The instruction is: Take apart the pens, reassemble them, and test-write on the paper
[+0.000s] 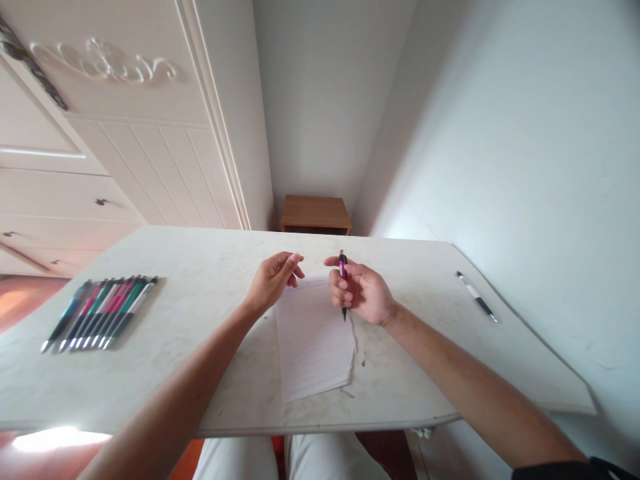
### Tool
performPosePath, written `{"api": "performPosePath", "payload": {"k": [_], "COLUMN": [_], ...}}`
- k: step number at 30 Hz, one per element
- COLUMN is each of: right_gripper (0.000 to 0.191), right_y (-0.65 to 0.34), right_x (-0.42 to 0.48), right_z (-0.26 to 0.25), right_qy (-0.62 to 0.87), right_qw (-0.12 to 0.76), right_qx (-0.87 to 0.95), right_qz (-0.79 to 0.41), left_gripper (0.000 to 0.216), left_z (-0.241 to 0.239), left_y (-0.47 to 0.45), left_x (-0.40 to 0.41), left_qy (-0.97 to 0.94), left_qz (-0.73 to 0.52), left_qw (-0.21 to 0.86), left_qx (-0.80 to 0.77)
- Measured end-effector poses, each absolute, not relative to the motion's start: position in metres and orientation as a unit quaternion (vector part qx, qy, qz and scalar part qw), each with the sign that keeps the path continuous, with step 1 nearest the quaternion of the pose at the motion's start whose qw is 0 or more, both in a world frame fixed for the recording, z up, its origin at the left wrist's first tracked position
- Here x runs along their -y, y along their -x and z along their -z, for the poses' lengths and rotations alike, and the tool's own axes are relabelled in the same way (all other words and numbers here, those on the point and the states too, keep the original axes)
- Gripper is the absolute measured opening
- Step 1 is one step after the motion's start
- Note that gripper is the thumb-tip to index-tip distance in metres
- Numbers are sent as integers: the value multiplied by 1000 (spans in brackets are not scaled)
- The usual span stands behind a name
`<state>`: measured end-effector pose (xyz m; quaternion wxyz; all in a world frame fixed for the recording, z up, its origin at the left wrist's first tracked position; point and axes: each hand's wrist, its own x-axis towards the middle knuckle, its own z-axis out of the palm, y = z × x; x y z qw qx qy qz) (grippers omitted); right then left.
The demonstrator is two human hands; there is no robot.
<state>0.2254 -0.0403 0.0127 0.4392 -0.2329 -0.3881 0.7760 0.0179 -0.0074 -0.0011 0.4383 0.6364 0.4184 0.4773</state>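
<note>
My right hand (364,292) grips a purple and black pen (343,267) upright, its dark tip pointing down above the right side of the lined paper (315,347). The index finger reaches out past the pen. My left hand (276,277) hovers by the paper's top left corner, fingers loosely bent and apart, with nothing visible in it. The paper lies on the white table in front of me, with a torn right edge and faint writing near its top.
A row of several coloured pens (105,310) lies side by side on the left of the table (210,373). One white and black pen (475,295) lies near the right edge. A wall (525,167) borders the table's right side; a white cabinet (165,160) and small wooden stand (316,211) stand beyond.
</note>
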Motion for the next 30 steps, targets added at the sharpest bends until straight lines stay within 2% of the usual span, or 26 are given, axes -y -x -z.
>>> {"api": "performPosePath", "payload": {"k": [3, 5, 14, 30], "right_gripper": [44, 52, 39, 37], "right_y": [-228, -229, -230, -232], "right_x": [40, 41, 44, 43], "right_z": [-16, -17, -20, -20], "right_qy": [235, 235, 136, 126], "right_qw": [438, 429, 409, 440], "right_qx": [387, 388, 351, 336], "right_qz": [-777, -781, -831, -823], "left_gripper": [48, 49, 50, 48], "left_z": [3, 4, 5, 6], "left_y": [-18, -18, -19, -19], "left_x": [7, 6, 7, 7], "left_qy": [-639, -643, -661, -677], "left_qz": [-476, -473, -449, -433], "left_qw": [434, 430, 415, 408], "left_qx": [-420, -422, -434, -433]}}
